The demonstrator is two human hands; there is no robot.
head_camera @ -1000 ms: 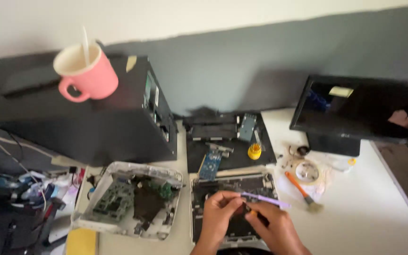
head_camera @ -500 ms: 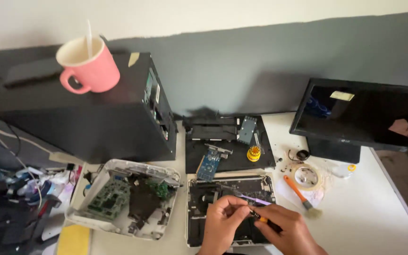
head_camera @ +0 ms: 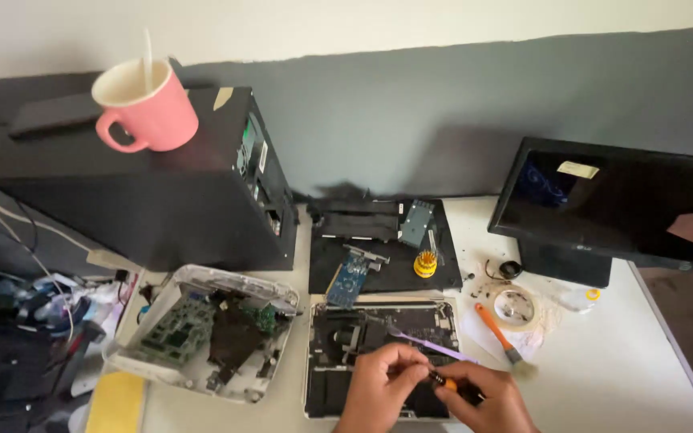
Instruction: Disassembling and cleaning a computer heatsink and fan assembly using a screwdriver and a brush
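An opened laptop base (head_camera: 338,337) lies on the white table at the bottom centre, its dark boards exposed. Both my hands hover over its lower half. My left hand (head_camera: 378,385) pinches the tip end of a small screwdriver (head_camera: 447,384) with an orange collar. My right hand (head_camera: 487,399) grips the screwdriver's handle. A thin purple stick-like tool (head_camera: 427,343) lies slanted across the laptop just above my fingers; whether a hand touches it cannot be told.
A black computer tower (head_camera: 146,200) with a pink mug (head_camera: 144,106) on top stands at the left. A dark mat (head_camera: 378,256) holds a blue circuit card and yellow bit holder. An open white case (head_camera: 202,333), an orange brush (head_camera: 499,335), tape roll and black monitor (head_camera: 619,200) surround the laptop.
The view has tilted so my hands sit lower in the frame. They stay together over the laptop, fingers closing in around the screwdriver.
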